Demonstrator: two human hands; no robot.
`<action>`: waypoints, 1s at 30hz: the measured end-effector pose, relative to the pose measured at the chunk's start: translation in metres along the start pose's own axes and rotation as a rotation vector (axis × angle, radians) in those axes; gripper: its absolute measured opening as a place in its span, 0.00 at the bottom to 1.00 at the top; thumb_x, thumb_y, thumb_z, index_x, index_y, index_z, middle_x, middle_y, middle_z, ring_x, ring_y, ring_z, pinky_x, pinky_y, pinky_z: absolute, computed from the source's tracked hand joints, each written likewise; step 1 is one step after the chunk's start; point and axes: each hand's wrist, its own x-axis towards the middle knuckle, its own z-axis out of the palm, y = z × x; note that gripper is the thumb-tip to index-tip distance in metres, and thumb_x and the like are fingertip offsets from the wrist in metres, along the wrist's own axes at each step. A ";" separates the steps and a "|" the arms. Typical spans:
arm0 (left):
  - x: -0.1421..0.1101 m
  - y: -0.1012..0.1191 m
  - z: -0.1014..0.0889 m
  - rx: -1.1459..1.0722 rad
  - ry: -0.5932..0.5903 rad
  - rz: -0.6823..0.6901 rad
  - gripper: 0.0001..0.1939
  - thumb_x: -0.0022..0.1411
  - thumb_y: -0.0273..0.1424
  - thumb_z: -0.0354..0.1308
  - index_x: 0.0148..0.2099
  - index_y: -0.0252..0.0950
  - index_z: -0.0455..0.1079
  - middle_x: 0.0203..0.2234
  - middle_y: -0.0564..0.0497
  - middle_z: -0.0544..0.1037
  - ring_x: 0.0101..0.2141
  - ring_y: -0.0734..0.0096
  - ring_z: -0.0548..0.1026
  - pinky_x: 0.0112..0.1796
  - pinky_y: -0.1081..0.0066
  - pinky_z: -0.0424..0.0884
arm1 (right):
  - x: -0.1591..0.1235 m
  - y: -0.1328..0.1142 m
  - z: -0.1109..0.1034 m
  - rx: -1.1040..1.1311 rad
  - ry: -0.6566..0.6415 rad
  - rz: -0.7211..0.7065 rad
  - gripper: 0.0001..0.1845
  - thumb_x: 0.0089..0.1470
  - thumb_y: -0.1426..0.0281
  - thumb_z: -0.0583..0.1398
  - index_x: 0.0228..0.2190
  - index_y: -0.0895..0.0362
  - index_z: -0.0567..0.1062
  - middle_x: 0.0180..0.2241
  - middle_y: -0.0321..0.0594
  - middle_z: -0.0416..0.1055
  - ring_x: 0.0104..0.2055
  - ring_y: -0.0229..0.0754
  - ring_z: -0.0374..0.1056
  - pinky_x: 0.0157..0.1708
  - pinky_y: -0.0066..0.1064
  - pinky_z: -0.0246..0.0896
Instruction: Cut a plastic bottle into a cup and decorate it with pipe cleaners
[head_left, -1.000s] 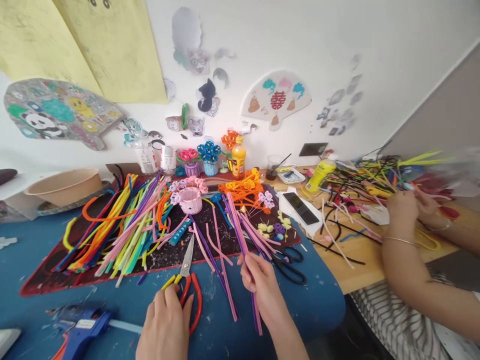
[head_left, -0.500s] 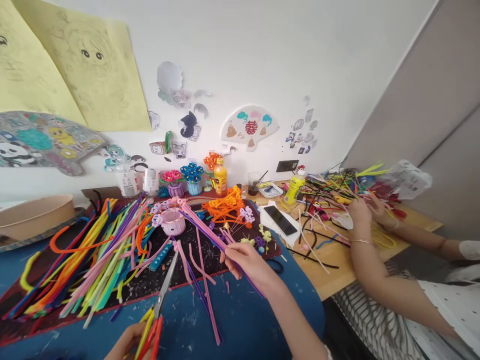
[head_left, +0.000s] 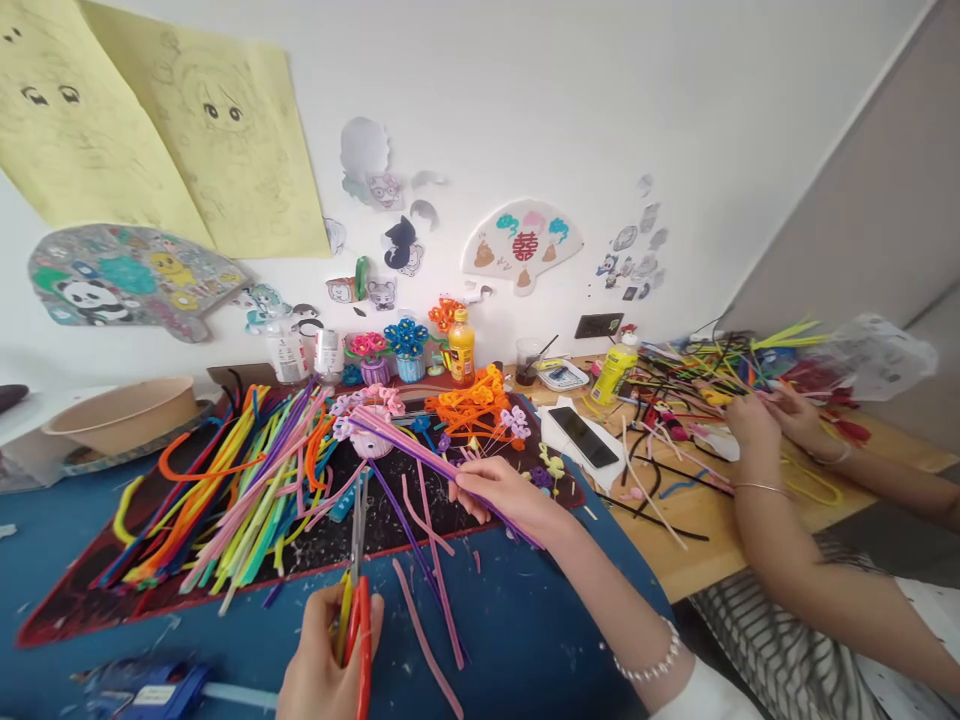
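My right hand (head_left: 506, 496) is closed round a bundle of pink and purple pipe cleaners (head_left: 409, 445) that slants up and left over the dark mat (head_left: 315, 520). My left hand (head_left: 326, 665) grips the red and yellow handles of a pair of scissors (head_left: 355, 570), whose blades point away from me and are closed. A few loose pink and purple pipe cleaners (head_left: 431, 575) lie on the blue tabletop between my hands. A small pink basket (head_left: 371, 432) stands just behind the bundle's tip.
A large heap of coloured pipe cleaners (head_left: 232, 470) covers the mat's left. Orange flowers (head_left: 472, 398), a bottle (head_left: 461, 348), a phone (head_left: 585, 437) and a glue gun (head_left: 150, 685) lie around. At right another person's hands (head_left: 757, 420) work among pipe cleaners on a wooden table.
My right hand lifted the purple and pink bundle off the table and tilted it leftward. My left hand picked up the scissors and holds them with blades pointing away. The view shifted.
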 end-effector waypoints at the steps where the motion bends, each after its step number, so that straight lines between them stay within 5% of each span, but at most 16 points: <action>1: 0.001 0.001 -0.002 -0.017 -0.022 -0.002 0.30 0.52 0.64 0.52 0.38 0.42 0.62 0.22 0.58 0.71 0.20 0.68 0.70 0.22 0.71 0.65 | 0.001 0.005 0.001 -0.003 0.004 0.005 0.18 0.57 0.57 0.59 0.25 0.58 0.75 0.19 0.32 0.65 0.20 0.33 0.60 0.21 0.25 0.54; 5: 0.003 -0.002 -0.010 -0.109 -0.130 0.026 0.28 0.51 0.61 0.56 0.36 0.41 0.65 0.23 0.56 0.73 0.24 0.68 0.73 0.19 0.75 0.60 | 0.001 0.021 0.005 -0.006 0.016 0.022 0.19 0.57 0.55 0.59 0.25 0.58 0.75 0.19 0.32 0.66 0.19 0.33 0.60 0.20 0.25 0.52; 9: 0.005 -0.006 -0.014 -0.008 -0.244 0.063 0.24 0.51 0.56 0.60 0.35 0.41 0.67 0.21 0.57 0.75 0.24 0.68 0.73 0.25 0.74 0.66 | -0.002 0.027 0.010 -0.005 0.010 0.023 0.19 0.58 0.55 0.58 0.27 0.57 0.75 0.20 0.32 0.67 0.20 0.34 0.61 0.21 0.26 0.53; 20: -0.005 0.003 -0.009 0.146 -0.274 0.129 0.17 0.56 0.51 0.53 0.35 0.42 0.66 0.20 0.57 0.77 0.20 0.69 0.69 0.25 0.74 0.61 | -0.013 0.016 0.023 -0.070 -0.022 0.016 0.18 0.59 0.57 0.57 0.27 0.57 0.76 0.20 0.31 0.67 0.19 0.33 0.60 0.20 0.25 0.52; 30: 0.000 0.001 -0.011 0.072 -0.408 0.096 0.19 0.55 0.52 0.57 0.34 0.41 0.65 0.18 0.57 0.74 0.22 0.70 0.70 0.23 0.76 0.65 | -0.008 0.021 0.036 -0.098 -0.061 -0.007 0.19 0.60 0.58 0.56 0.26 0.57 0.75 0.20 0.31 0.66 0.19 0.32 0.59 0.19 0.24 0.52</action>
